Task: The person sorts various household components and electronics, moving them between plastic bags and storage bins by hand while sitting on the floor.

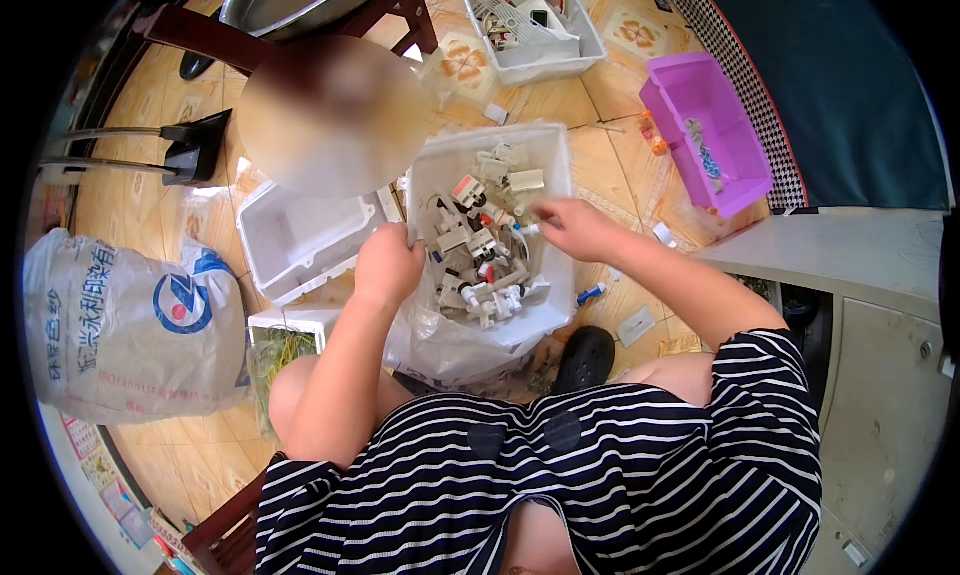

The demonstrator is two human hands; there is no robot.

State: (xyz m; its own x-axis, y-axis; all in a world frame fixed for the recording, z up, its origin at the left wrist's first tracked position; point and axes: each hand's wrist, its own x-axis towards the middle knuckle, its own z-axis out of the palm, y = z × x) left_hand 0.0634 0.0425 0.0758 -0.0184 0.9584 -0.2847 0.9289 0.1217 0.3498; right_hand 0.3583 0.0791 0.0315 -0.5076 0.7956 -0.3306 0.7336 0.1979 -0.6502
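Two hands work over one low white tub (557,150), set close in front of the seated body, probably so that both forearms can reach in without stretching. The mixed plastic fittings (482,242) lie heaped inside it, mostly white and grey with touches of red and blue, loose enough to be picked through from above. The left hand (390,263) is at the tub's left edge, its fingers curled in toward the palm; the right hand (575,229) comes in from the other side, thumb and fingers drawn together over the right of the heap, so neither blocks the other. Their backs face the camera, so I cannot tell whether either pinches a fitting. Clear plastic sheeting (432,340) drapes around the tub's near side, perhaps as a bag or liner. Just left is a white tray (300,237), open side up and within easy reach of the left hand. Farther off, a white bin (550,67) with more parts and a purple basin (745,175) stand on the tiled floor, likely kept there to leave the elbows free
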